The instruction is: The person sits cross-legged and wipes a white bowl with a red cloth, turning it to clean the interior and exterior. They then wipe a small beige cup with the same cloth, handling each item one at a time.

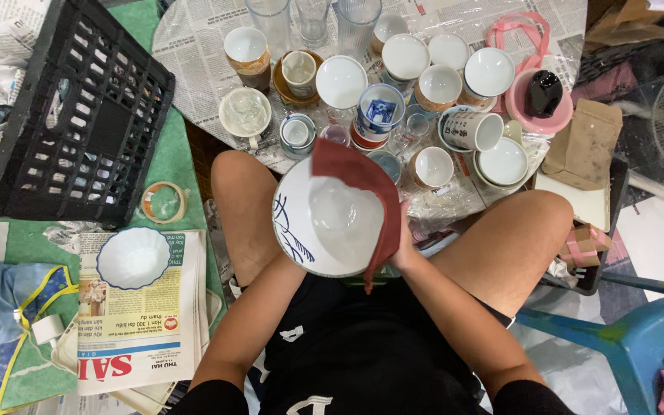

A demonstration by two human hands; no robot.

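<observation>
Bowl point(324, 230): one, held (both hands hidden); red cloth point(363, 184): one.

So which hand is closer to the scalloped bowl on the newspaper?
Left. The left hand is hidden under the white bowl it holds, on the side toward the scalloped bowl. The right hand grips the red cloth on the far side.

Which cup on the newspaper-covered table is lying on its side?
The patterned white cup at right, mouth facing right, resting in a bowl beside the stacked white bowls. The others stand upright.
</observation>
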